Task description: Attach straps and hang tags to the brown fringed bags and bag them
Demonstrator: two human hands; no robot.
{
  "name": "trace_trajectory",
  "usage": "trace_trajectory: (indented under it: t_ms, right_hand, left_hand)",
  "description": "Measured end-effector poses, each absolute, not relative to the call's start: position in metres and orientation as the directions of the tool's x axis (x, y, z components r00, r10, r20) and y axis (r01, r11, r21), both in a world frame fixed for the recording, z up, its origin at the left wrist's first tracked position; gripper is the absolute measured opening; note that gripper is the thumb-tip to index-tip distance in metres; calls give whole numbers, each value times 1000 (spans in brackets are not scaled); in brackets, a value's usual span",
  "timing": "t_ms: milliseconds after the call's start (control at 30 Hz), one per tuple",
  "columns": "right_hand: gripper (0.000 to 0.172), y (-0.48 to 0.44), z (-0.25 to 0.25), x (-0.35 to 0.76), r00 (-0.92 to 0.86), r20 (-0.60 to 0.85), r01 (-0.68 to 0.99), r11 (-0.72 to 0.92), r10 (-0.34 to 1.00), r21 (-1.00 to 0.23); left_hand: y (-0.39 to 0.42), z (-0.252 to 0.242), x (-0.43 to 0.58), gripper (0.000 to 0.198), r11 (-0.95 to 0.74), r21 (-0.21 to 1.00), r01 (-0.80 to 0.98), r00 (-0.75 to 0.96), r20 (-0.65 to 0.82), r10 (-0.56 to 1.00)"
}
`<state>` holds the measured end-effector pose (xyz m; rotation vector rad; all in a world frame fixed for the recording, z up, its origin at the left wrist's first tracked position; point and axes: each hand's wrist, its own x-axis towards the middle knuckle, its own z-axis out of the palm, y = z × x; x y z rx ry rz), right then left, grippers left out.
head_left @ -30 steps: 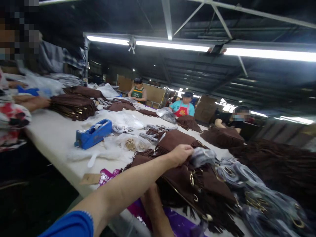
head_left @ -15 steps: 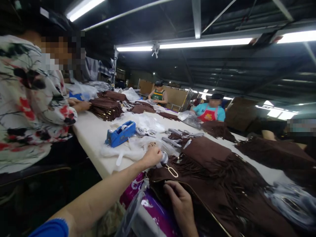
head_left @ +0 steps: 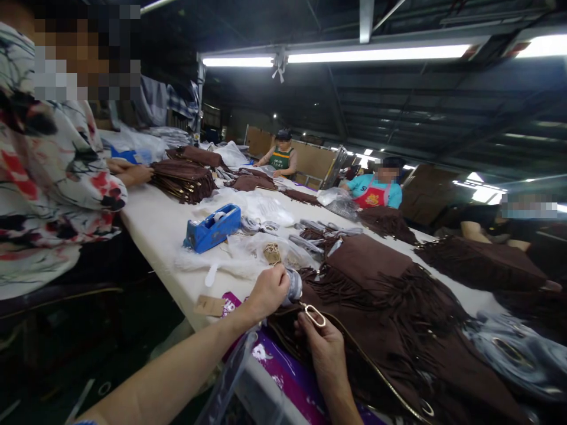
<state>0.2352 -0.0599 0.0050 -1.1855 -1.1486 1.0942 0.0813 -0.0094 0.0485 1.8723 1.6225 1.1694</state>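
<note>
A dark brown fringed bag [head_left: 336, 330] with a gold zip edge lies in front of me, partly over a purple printed package [head_left: 287, 360]. My right hand [head_left: 326, 348] is closed on the bag's edge, thumb and fingers pinched together. A gold oval ring [head_left: 315, 316] lies across those fingertips. My left hand [head_left: 267, 293] is a closed fist beside a grey wrapped bundle [head_left: 294, 285] at the bag's corner. What that fist holds is hidden. Just beyond it lies a tan tag with a chain [head_left: 271, 253].
A blue tape dispenser [head_left: 212, 227] stands on the white table [head_left: 155, 227], near plastic wrap [head_left: 261, 206]. More brown bags [head_left: 181, 180] are piled further back. A person in a floral shirt [head_left: 57, 159] stands at left; other people work across the table.
My right hand has risen slightly to the gold ring at the bag's edge. My left fist has shifted a little left and down. The view has tilted downward.
</note>
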Motion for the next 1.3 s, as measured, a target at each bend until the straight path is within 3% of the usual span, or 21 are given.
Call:
trace_trajectory:
  t_ms: [267,633,867,967,1133,1300]
  right_hand:
    - [37,-62,5,234,86,109,-32,112,990,-993]
    - [36,-58,-2,232,165,222,-28,230,961,-973]
    - [40,-57,-6,233,169,234,-27,242,958,-970]
    - [39,-56,-5,234,167,262,-21,269,951,-963]
    - [39,-54,-8,236,141,266,3,268,954,-963]
    - [38,-54,-6,236,132,275,29,274,952,-961]
  left_hand:
    - [-21,43,81,19,-181,764,620,-88,297,951]
    - [-47,43,92,12,-128,472,872,-32,316,948]
    - [-50,51,81,27,-522,296,800,385,414,825]
    - [-51,54,84,18,-540,348,766,409,384,828]
    - [-49,55,101,33,-360,487,796,213,332,919]
    - [-43,54,112,23,-287,572,769,144,282,949]
